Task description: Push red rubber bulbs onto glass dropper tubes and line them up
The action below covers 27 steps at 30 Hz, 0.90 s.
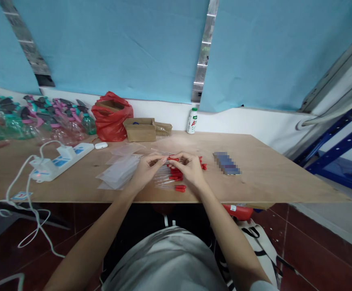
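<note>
Over the middle of the wooden table (pixel 270 173), my two hands meet at a small red-handled thin tool (pixel 173 159). My left hand (pixel 147 169) pinches its thin end between thumb and fingertips. The fingers of my right hand (pixel 191 166) are closed at its red end. Fingers partly cover it, and its exact kind is unclear. Below and between the hands lies a pile of similar red-handled thin tools (pixel 180 188), their slim pale shafts pointing left. Flat clear plastic bags (pixel 118 171) are stacked just left of my left hand.
A white power strip (pixel 69 159) with plugged-in chargers and loose cables lies at left, near a white case (pixel 101 145). Spray bottles (pixel 57 125), a red bag (pixel 111 121), a cardboard box (pixel 140 130) and a white bottle (pixel 192 121) line the back. A phone (pixel 227 163) lies at right.
</note>
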Each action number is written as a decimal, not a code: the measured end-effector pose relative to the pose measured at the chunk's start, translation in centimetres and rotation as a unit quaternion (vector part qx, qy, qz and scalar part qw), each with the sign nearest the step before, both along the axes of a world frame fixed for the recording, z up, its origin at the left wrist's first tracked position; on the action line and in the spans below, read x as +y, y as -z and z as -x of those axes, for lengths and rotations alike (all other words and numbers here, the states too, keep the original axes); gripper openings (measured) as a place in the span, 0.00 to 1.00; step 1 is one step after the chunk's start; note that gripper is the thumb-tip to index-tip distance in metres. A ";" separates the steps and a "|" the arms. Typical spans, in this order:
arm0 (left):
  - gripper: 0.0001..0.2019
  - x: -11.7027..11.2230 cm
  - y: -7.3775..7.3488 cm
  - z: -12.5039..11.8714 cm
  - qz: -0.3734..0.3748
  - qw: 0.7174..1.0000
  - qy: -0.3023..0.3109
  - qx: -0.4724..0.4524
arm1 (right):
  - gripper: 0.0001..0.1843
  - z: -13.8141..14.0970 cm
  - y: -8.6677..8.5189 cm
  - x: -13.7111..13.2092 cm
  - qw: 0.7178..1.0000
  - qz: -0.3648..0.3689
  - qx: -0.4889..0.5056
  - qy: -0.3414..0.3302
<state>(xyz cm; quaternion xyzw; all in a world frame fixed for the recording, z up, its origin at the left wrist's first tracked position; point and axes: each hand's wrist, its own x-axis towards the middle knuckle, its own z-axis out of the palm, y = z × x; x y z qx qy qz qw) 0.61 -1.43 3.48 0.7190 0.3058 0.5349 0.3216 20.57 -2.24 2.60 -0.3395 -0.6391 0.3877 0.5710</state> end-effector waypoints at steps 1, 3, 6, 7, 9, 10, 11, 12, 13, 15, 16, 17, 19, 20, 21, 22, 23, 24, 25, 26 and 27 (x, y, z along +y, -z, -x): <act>0.13 -0.1 -0.2 0.0 -0.014 1.000 -0.006 0.008 | 0.20 0.0 0.0 -0.1 1.000 -0.002 0.002 -0.001; 0.12 -0.4 -0.6 0.1 -0.029 0.999 -0.006 0.017 | 0.19 0.1 -0.2 -0.3 1.000 -0.005 0.007 -0.001; 0.11 -0.6 -1.0 0.2 -0.035 0.999 0.010 0.019 | 0.19 0.2 -0.4 -0.5 1.000 -0.006 0.017 -0.002; 0.11 -0.7 -1.1 0.3 -0.035 0.999 0.017 0.020 | 0.19 0.2 -0.4 -0.5 1.000 -0.006 0.020 -0.004; 0.10 -0.8 -1.4 0.4 -0.029 0.999 0.028 0.020 | 0.18 0.1 -0.4 -0.6 1.000 -0.009 0.024 -0.008; 0.10 -0.8 -1.5 0.4 -0.024 0.999 0.032 0.019 | 0.18 0.1 -0.4 -0.6 1.000 -0.010 0.026 -0.009; 0.10 -0.8 -1.6 0.5 -0.018 0.999 0.035 0.017 | 0.17 0.1 -0.4 -0.6 0.999 -0.011 0.028 -0.011; 0.11 -0.8 -1.7 0.6 -0.009 0.999 0.038 0.015 | 0.17 0.1 -0.4 -0.6 0.999 -0.013 0.029 -0.014; 0.11 -0.9 -1.8 0.7 0.003 0.999 0.042 0.012 | 0.16 0.1 -0.3 -0.6 0.999 -0.013 0.031 -0.015; 0.13 -0.9 -1.9 0.9 0.039 0.998 0.045 -0.002 | 0.17 0.2 -0.4 -0.7 0.999 -0.011 0.030 -0.016; 0.14 -0.9 -1.9 0.9 0.062 0.997 0.045 -0.010 | 0.17 0.2 -0.4 -0.7 0.999 -0.009 0.030 -0.014; 0.14 -0.8 -1.9 1.0 0.083 0.995 0.045 -0.019 | 0.17 0.3 -0.5 -0.8 0.999 -0.008 0.029 -0.011; 0.16 -0.8 -1.8 1.0 0.115 0.992 0.046 -0.031 | 0.17 0.4 -0.7 -0.9 1.000 -0.007 0.028 -0.006; 0.17 -0.7 -1.7 1.1 0.123 0.991 0.049 -0.034 | 0.17 0.4 -0.7 -1.0 1.000 -0.008 0.027 -0.005; 0.17 -0.7 -1.6 1.1 0.127 0.990 0.050 -0.036 | 0.17 0.4 -0.8 -1.1 1.000 -0.006 0.026 -0.004; 0.17 -0.7 -1.6 1.1 0.129 0.990 0.051 -0.036 | 0.17 0.4 -0.8 -1.1 1.000 -0.004 0.024 -0.002; 0.17 -0.7 -1.5 1.1 0.130 0.990 0.052 -0.034 | 0.17 0.4 -0.8 -1.1 1.000 -0.002 0.023 -0.002; 0.17 -0.7 -1.5 1.1 0.130 0.990 0.053 -0.031 | 0.17 0.3 -0.8 -1.1 1.000 -0.001 0.022 -0.002; 0.17 -0.7 -1.5 1.2 0.129 0.990 0.054 -0.026 | 0.17 0.3 -0.8 -1.1 1.000 -0.001 0.022 -0.004; 0.16 -0.7 -1.5 1.2 0.128 0.990 0.055 -0.021 | 0.17 0.3 -0.7 -1.1 1.000 -0.001 0.022 -0.007; 0.16 -0.7 -1.6 1.2 0.126 0.990 0.055 -0.017 | 0.16 0.3 -0.7 -1.1 1.000 -0.003 0.024 -0.010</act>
